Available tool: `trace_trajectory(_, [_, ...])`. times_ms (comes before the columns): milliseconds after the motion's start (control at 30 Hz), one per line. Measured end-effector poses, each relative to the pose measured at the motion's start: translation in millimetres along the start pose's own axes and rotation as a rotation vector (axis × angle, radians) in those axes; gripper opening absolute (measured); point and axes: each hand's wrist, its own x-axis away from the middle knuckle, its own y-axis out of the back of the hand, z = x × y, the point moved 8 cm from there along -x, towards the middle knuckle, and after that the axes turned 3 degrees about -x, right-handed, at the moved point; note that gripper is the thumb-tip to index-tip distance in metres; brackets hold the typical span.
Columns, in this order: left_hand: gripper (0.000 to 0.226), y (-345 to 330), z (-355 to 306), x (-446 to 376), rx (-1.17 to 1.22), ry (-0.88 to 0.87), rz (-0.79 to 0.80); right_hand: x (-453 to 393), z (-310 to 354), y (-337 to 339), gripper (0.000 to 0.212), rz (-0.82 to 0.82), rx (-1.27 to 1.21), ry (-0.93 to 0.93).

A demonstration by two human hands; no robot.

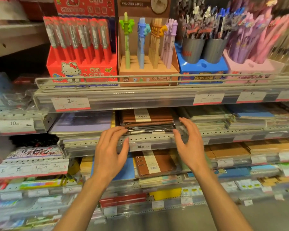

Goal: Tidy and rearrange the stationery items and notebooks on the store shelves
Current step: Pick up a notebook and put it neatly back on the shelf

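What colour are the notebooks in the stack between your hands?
Brown, with a cream label band, wrapped in clear plastic: the notebook stack. The head view shows it best.

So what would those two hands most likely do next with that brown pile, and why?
Probably close both hands on the ends of the brown notebook stack and square it up. The left hand touches its front left corner; the right hand is open at its right end, gripping nothing.

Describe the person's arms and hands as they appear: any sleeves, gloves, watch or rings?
Both arms are bare from the bottom edge of the picture up to the wrists; no sleeves show. The left hand and right hand wear no gloves. No watch, bracelet or ring is visible. Fingernails look short and unpainted.
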Motion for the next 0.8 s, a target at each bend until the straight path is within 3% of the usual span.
trace_trajectory(167, [0.017, -26, 7, 47, 0.100, 0.132, 0.081, 40, -41, 15, 0.030, -0.119, -0.052, -0.149])
trace_trajectory(267, [0.011, -56, 29, 72, 0.153, 0.341, 0.172, 58, -74, 11, 0.023, -0.136, -0.047, -0.261])
trace_trajectory(433, [0.008, -109, 65, 98, 0.175, 0.679, 0.360, 64, -130, -33, 0.021, 0.117, 0.100, -0.469])
trace_trajectory(533, [0.033, -136, 80, 105, 0.284, 0.881, 0.486, 57, -142, -62, 0.029, 0.282, 0.170, -0.518])
trace_trajectory(667, [0.050, -157, 84, 104, 0.345, 1.026, 0.552, 53, -148, -85, 0.035, 0.403, 0.250, -0.574])
trace_trajectory(800, [0.042, -166, 82, 104, 0.388, 1.107, 0.563, 60, -160, -96, 0.037, 0.456, 0.232, -0.675])
